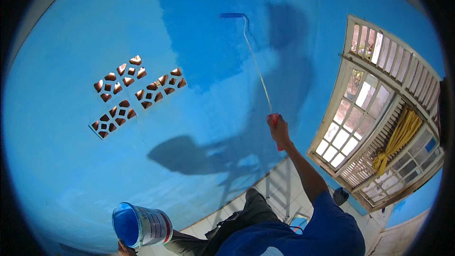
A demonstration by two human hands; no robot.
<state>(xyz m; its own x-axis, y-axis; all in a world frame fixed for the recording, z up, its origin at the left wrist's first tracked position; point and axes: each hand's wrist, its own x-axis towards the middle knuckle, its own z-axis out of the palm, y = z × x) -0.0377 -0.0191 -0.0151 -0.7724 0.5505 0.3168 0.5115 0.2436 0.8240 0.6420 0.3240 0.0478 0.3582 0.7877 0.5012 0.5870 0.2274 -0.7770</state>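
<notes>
Nearest the cam: 1 blue shirt point(289, 234), approx 5 o'clock, w/ 2 trouser legs point(258, 211) at 6. Hands: 2. R hand point(279, 130), btwn 3 & 4 o'clock, is clamped round the red handle point(280, 146) of 1 paint roller point(232, 15). Roller head sits at 12 o'clock, up by the blue wall point(61, 114); can't tell for sure if it's touching. Head's long axis runs roughly 9-to-3, free end pointing to 9; the long thin shaft runs from the hand up to btwn 11 & 12.

L hand point(126, 249), approx 7 o'clock, is against the lower rim of 1 bucket point(154, 226); mostly cut off, so can't tell how far its fingers are closed. Bucket's tipped over, long axis approx 9-to-3, mouth to 9, blue inside.

Also: 1 darker blue patch point(199, 42) on the wall, 11 to 12 o'clock; 3 vent clusters point(161, 88) w/ cut-out holes, btwn 9 & 10; 1 shadow of the person point(284, 66), btwn 12 & 3; 1 white-framed window point(327, 128) at 3–4 w/ 1 knotted yellow curtain point(403, 130); pale floor tiles point(290, 180) approx 5.
</notes>
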